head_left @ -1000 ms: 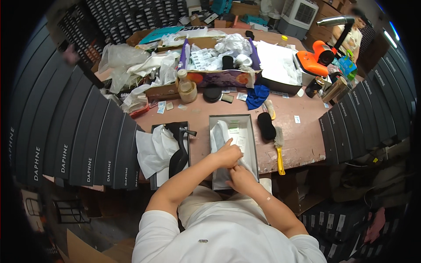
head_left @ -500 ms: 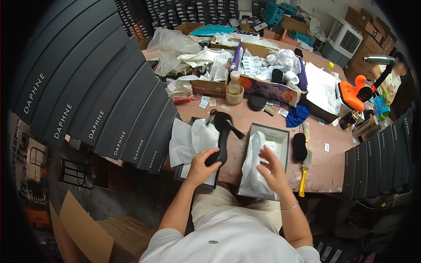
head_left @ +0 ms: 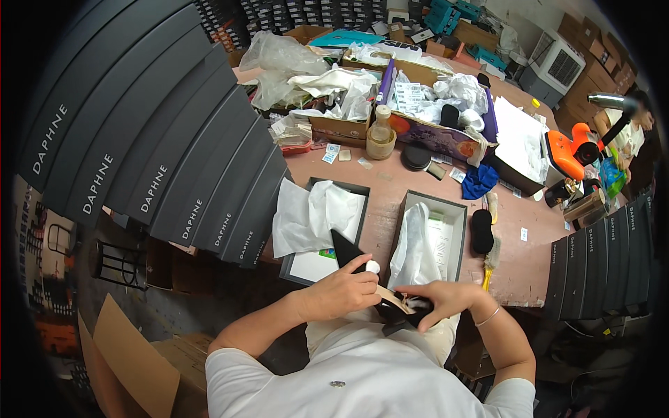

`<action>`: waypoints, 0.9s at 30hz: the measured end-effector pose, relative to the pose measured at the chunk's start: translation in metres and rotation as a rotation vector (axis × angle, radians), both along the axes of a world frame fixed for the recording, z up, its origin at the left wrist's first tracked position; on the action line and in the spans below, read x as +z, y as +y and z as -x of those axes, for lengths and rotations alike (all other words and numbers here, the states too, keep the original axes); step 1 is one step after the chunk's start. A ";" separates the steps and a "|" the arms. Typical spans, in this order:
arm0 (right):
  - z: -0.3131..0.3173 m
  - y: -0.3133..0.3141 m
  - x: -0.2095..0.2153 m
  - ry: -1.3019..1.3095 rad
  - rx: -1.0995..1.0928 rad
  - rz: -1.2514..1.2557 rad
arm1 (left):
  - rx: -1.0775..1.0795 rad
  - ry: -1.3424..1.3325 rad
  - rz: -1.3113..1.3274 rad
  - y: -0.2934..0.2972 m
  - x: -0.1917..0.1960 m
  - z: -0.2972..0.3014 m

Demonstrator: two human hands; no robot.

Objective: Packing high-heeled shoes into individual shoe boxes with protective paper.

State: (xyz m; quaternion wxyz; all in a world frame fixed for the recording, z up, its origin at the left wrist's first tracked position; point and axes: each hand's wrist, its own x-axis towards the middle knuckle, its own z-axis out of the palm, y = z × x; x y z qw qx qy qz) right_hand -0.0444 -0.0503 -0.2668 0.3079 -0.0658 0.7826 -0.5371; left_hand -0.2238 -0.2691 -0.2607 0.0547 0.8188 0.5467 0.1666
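Observation:
A black pointed-toe shoe [head_left: 345,249] with a beige insole is held low in front of my body, its toe toward the left box. My left hand [head_left: 339,289] is closed on its front part, with a small white wad [head_left: 373,267] at the fingertips. Around the heel and strap end curls my right hand [head_left: 446,299], its thumb below; those fingers partly hide that end. Beyond the shoe lies an open grey shoe box [head_left: 365,209] with rumpled white tissue paper [head_left: 306,216]. A second open box [head_left: 461,237] beside it holds a white tissue-wrapped bundle [head_left: 412,244].
Tall stacks of dark shoe boxes [head_left: 167,139] rise at the left, with more [head_left: 599,258] at the right. A brush [head_left: 490,261], a black pad [head_left: 481,232], a blue cloth [head_left: 479,182] and a bottle [head_left: 381,129] lie about the table. Another person [head_left: 627,136] is at far right.
The shoe has come from above the left box down toward my body and turned. My right hand has moved from over the right box onto the shoe. The white wad now shows.

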 end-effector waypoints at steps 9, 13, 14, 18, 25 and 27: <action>-0.063 -0.016 -0.027 -0.048 -0.718 0.561 | 0.941 -0.255 0.390 0.072 -0.046 0.140; -0.086 -0.023 -0.033 0.056 -0.880 0.586 | 0.933 -0.009 0.507 0.061 -0.172 0.197; -0.090 -0.027 -0.033 0.062 -0.930 0.594 | 0.923 0.004 0.512 0.055 -0.195 0.207; -0.110 -0.030 -0.057 0.144 -0.985 0.765 | 0.877 -0.533 0.130 0.088 -0.115 0.161; -0.114 -0.016 -0.031 0.113 -0.626 1.197 | 0.398 -0.100 -0.185 0.137 0.013 0.042; -0.104 -0.025 -0.012 -0.012 -0.680 1.243 | 0.372 -0.052 -0.249 0.125 0.012 0.030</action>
